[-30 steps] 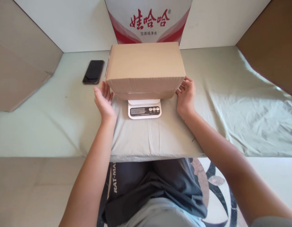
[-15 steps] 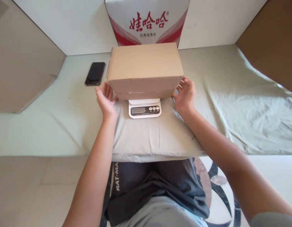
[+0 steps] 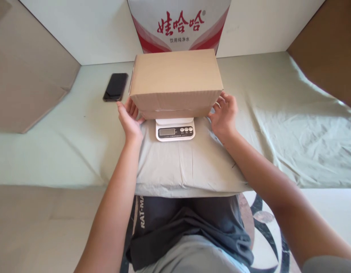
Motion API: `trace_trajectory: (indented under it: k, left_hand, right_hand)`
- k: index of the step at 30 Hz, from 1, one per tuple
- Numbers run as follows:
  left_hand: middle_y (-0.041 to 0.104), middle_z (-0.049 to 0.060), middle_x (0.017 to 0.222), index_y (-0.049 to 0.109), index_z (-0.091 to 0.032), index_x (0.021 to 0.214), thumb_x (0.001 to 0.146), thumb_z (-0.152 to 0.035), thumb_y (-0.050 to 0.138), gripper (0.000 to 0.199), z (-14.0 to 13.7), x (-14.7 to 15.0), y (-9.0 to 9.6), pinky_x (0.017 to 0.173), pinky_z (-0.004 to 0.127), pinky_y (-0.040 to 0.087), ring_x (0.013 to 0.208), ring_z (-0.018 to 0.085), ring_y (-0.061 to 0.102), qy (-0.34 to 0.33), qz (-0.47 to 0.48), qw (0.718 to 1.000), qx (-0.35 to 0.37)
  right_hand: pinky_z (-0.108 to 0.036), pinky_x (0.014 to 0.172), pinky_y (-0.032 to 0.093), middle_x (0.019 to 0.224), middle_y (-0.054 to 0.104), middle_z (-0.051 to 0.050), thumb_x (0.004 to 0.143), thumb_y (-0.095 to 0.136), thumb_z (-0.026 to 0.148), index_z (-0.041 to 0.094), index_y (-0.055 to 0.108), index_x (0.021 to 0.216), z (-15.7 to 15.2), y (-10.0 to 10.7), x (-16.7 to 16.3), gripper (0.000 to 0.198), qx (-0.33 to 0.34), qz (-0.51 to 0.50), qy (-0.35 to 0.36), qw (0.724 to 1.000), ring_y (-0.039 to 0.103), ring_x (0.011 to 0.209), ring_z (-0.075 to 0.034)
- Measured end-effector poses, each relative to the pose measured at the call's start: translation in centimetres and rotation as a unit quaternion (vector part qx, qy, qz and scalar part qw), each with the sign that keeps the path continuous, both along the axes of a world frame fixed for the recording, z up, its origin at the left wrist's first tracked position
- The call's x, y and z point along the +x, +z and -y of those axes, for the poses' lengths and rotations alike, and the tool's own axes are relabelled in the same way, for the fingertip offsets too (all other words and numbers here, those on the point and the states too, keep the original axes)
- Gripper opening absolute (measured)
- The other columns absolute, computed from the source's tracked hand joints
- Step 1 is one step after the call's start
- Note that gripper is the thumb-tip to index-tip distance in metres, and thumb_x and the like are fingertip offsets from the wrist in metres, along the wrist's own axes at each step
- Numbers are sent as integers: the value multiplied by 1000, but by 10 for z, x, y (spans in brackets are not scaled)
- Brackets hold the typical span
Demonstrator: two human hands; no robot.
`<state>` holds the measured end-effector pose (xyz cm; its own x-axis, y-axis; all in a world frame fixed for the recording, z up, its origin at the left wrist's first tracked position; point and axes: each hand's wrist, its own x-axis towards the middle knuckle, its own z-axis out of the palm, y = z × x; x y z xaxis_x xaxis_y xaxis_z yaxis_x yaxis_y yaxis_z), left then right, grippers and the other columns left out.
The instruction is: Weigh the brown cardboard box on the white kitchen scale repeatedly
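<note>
A closed brown cardboard box (image 3: 177, 77) is over a white digital kitchen scale (image 3: 175, 132) and covers its weighing platform. The scale's blank-looking display and its buttons face me; whether the box's full weight rests on it cannot be made out. My left hand (image 3: 131, 118) supports the box's lower left end, its thumb out to the side and its fingertips partly behind the cardboard. At the opposite end, my right hand (image 3: 225, 115) holds the lower right corner with curled fingers, their tips partly hidden under the box.
A black smartphone (image 3: 115, 87) lies left of the box on the pale green cloth (image 3: 64, 151). Behind stands a white and red carton (image 3: 179, 24) against the white wall. Large cardboard panels (image 3: 30, 68) border the left side, with another brown panel (image 3: 329, 53) on the right.
The whole view has shifted slightly. Both hands keep their places at the ends of the box, and the box stays over the scale.
</note>
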<state>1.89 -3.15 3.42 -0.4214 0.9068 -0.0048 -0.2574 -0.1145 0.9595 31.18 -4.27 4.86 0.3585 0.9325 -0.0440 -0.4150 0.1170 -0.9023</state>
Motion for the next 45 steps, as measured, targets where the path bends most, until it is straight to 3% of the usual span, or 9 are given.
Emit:
trace_trajectory:
  k: [9, 18, 30, 45]
  left_hand:
    - [68, 17, 171, 80, -27, 141, 100, -105, 33, 100, 1, 0, -1, 133, 59, 54, 171, 40, 54, -10, -3, 1000, -2]
    - [63, 18, 175, 80, -29, 143, 99, -103, 41, 95, 4, 3, 5, 135, 67, 49, 174, 41, 49, -26, -10, 1000, -3]
    - [71, 13, 168, 83, -33, 128, 97, -105, 44, 88, 4, 1, 4, 132, 64, 57, 173, 40, 50, -46, -16, 999, -8]
    - [75, 16, 156, 83, -27, 125, 96, -107, 41, 95, 7, 12, 6, 128, 66, 58, 158, 40, 64, -27, -3, 1000, 13]
  right_hand:
    - [-49, 87, 69, 114, 75, -5, 84, 69, 90, 35, 62, 103, 6, 10, -5, 59, -2, -6, 14, 1000, 72, 129, -35]
    - [-53, 92, 69, 114, 73, -6, 82, 68, 92, 35, 63, 103, 8, 10, -6, 61, 4, -3, 30, 1000, 71, 129, -36]
    - [-51, 92, 70, 116, 74, -5, 85, 66, 95, 35, 64, 103, 13, 14, -9, 63, -11, -14, 41, 999, 70, 128, -34]
    - [-50, 95, 68, 112, 73, -3, 88, 70, 86, 34, 66, 103, 13, 13, -10, 54, -3, -51, 52, 997, 69, 123, -32]
